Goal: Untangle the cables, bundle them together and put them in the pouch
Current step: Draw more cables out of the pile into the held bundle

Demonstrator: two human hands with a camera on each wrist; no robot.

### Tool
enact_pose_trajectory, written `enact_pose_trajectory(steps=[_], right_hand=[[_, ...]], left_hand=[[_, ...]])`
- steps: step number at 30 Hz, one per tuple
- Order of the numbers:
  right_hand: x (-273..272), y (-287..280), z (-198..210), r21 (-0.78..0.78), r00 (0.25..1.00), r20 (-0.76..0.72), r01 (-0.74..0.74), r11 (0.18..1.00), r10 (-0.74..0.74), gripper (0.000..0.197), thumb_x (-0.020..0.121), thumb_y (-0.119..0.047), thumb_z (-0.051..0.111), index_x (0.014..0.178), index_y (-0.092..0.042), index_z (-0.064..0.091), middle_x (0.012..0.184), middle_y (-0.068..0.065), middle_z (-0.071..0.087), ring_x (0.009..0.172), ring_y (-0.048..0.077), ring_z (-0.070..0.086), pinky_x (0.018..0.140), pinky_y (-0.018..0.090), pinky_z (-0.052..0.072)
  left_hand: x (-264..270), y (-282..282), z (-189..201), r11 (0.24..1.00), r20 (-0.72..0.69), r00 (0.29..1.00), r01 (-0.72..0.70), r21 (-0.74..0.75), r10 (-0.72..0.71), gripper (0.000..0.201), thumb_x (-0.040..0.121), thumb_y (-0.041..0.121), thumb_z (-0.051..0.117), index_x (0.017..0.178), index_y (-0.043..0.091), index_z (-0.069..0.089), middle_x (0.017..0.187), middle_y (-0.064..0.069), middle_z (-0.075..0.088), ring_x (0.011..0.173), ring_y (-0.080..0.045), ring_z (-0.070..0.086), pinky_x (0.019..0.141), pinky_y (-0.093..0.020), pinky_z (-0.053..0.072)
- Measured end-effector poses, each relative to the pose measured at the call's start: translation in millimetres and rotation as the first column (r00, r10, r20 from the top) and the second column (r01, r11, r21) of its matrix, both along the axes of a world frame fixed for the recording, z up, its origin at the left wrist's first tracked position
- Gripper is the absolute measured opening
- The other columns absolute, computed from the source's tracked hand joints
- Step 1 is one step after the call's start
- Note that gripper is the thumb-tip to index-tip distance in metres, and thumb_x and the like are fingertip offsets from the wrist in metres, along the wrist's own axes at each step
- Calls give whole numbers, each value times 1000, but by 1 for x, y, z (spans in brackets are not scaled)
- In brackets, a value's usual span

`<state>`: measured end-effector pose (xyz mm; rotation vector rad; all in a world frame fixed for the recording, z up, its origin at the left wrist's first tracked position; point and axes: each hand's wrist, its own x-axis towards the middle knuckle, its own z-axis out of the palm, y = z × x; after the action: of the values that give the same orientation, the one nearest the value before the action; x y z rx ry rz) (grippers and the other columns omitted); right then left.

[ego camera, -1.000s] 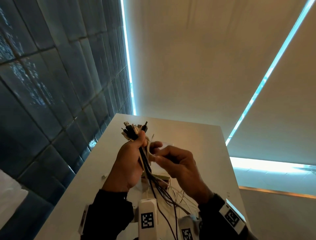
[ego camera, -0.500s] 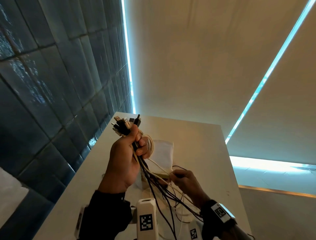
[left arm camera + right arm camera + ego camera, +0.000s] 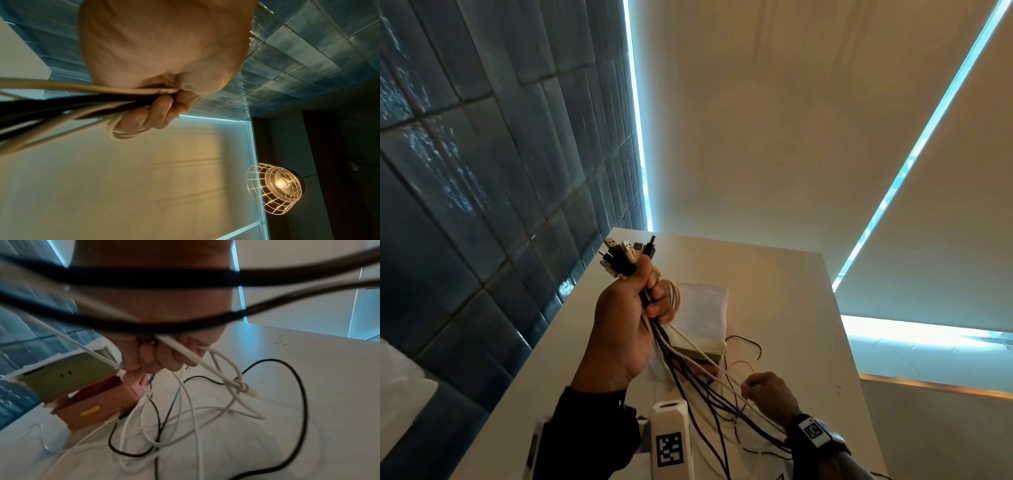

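We see two hands at work above a white counter (image 3: 784,308). The left hand (image 3: 626,318) is raised and clenched round a bundle of cables (image 3: 654,329), black and white mixed; the strands are too many and too overlapped for a firm count. A cluster of plugs (image 3: 625,255) sticks up out of the top of the fist. A few turns of white cable (image 3: 675,296) loop round the left fingers. The right hand (image 3: 770,394) sits lower, near the counter, fingers curled on one white cable (image 3: 709,359) drawn taut from the bundle.

One white cloth pouch (image 3: 702,311) lies on the counter behind the bundle. We cannot tell what is in it.

The head view gives the whole layout, but only a sliver of olive edge below the pouch. The right wrist view shows what that is: two boxes stacked, an olive-green box (image 3: 68,374) on top of a reddish-brown box (image 3: 96,404) bearing a yellow label. It also shows loose black and white cable tails (image 3: 205,418) lying looped on the counter, and the right fingers (image 3: 164,356) wrapped round the white cable. This view is blurred.

The left wrist view alone shows one wire-cage lamp (image 3: 275,188), lit, and blue wall tiles (image 3: 298,53); it confirms the left fingers (image 3: 148,116) closed over the cable bundle.
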<state>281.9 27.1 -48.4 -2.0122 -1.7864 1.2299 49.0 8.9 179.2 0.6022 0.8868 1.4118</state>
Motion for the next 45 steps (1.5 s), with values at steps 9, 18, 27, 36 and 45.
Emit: enact_pose_trajectory(steps=[9, 18, 27, 36, 45], right_hand=[[-41, 12, 128, 342, 820, -572, 268, 901, -27, 13, 88, -17, 66, 78, -11, 72, 58, -2, 60, 49, 5, 49, 49, 19, 40], [-63, -19, 182, 504, 526, -774, 176, 846, 352, 14, 85, -9, 67, 80, 4, 66, 65, 0, 58, 56, 5, 46, 54, 15, 39], [-59, -25, 166, 489, 555, -732, 24, 872, 395, 11, 89, 0, 59, 84, 5, 67, 70, -2, 64, 62, 2, 55, 59, 14, 43], [-26, -9, 86, 252, 765, -637, 94, 963, 93, 26, 93, -4, 56, 71, -8, 67, 60, -7, 53, 57, 3, 42, 55, 12, 35], [-13, -3, 37, 204, 877, -479, 66, 977, 40, 30, 90, -6, 54, 64, -15, 65, 60, -3, 50, 60, 8, 43, 59, 24, 37]], left_hand=[[10, 5, -8, 995, -80, 997, 13, -98, -21, 37, 99, 31, 42, 67, 13, 41, 62, -4, 48, 48, -11, 43, 52, -25, 34], [12, 3, -3, 992, -125, 992, 17, -129, -33, 34, 99, 34, 43, 73, 12, 49, 70, -10, 69, 67, -21, 64, 73, -35, 48], [18, 1, -4, 986, 140, 981, 145, -83, -132, 34, 96, 34, 43, 74, 10, 48, 74, -12, 65, 72, -23, 63, 72, -36, 53], [8, 2, 5, 994, 164, 983, 69, 82, -82, 34, 88, 37, 47, 61, 17, 42, 58, 3, 36, 48, -10, 29, 48, -24, 31], [6, -2, 7, 994, 101, 991, 79, 79, -87, 34, 86, 36, 48, 59, 16, 41, 56, 3, 35, 44, -9, 28, 46, -23, 27]])
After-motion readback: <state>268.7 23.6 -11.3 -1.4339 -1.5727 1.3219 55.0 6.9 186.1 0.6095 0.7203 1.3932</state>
